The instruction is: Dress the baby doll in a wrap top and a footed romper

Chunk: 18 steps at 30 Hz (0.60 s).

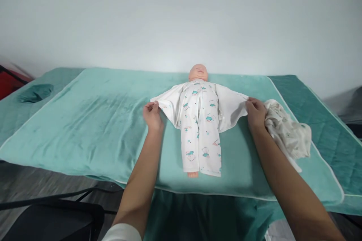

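A baby doll [198,72] lies on its back on the green blanket, its head toward the wall. White baby clothes [200,128] with small green and pink prints cover its body and legs, and one foot [192,174] shows below the hem. Pinched in my left hand [153,116] is the corner of a white cloth flap spread out to the left of the doll. My right hand [256,112] pinches the opposite flap, stretched out to the right. The doll's arms are hidden under the cloth.
A crumpled white printed garment [288,130] lies just right of my right hand. The green blanket [107,120] covers a padded bed with a face hole [36,93] at the left. A white wall [141,26] stands behind. A black chair [56,218] is at lower left.
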Tool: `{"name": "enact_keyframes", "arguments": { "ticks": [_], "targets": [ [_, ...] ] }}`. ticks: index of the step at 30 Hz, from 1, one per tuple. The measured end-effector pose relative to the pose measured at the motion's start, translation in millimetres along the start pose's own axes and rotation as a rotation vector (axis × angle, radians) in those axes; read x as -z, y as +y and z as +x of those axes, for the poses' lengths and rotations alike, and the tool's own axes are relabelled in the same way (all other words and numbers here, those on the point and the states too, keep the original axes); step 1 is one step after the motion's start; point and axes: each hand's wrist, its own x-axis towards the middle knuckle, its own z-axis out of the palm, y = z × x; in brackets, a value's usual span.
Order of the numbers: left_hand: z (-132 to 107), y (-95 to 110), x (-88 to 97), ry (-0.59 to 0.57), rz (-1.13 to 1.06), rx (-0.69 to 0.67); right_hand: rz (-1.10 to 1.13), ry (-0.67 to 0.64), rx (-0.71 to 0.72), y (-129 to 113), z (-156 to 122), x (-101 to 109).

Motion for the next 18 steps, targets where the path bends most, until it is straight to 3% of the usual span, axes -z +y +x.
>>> {"name": "enact_keyframes", "arguments": {
  "ticks": [4,7,9,11,13,16,18],
  "targets": [
    [-0.4,-3.3,4.9,-0.043,0.143,0.001,-0.089,-0.18,0.028,-4.0,-0.4,15.9],
    [-0.5,-4.1,-0.4,-0.058,0.432,-0.245,-0.166,-0.207,0.108,-15.0,-7.5,10.6],
    [0.8,-3.6,-11.6,-0.147,0.628,-0.463,-0.221,-0.206,0.239,-27.4,-11.9,-0.9],
    [4.6,-3.8,-29.5,-0.293,0.798,-0.591,-0.256,-0.237,0.393,-44.4,-13.9,-20.0],
    [11.1,-5.7,-51.3,-0.426,0.966,-0.623,-0.257,-0.291,0.492,-65.4,-13.0,-46.7],
    [21.7,-11.4,-79.8,-0.611,1.256,-0.581,-0.255,-0.442,0.535,-100.0,-7.7,-97.1],
    [26.3,-15.4,-89.8,-0.69,1.431,-0.564,-0.307,-0.615,0.519,-121.6,-4.1,-132.8]
  ]
}}
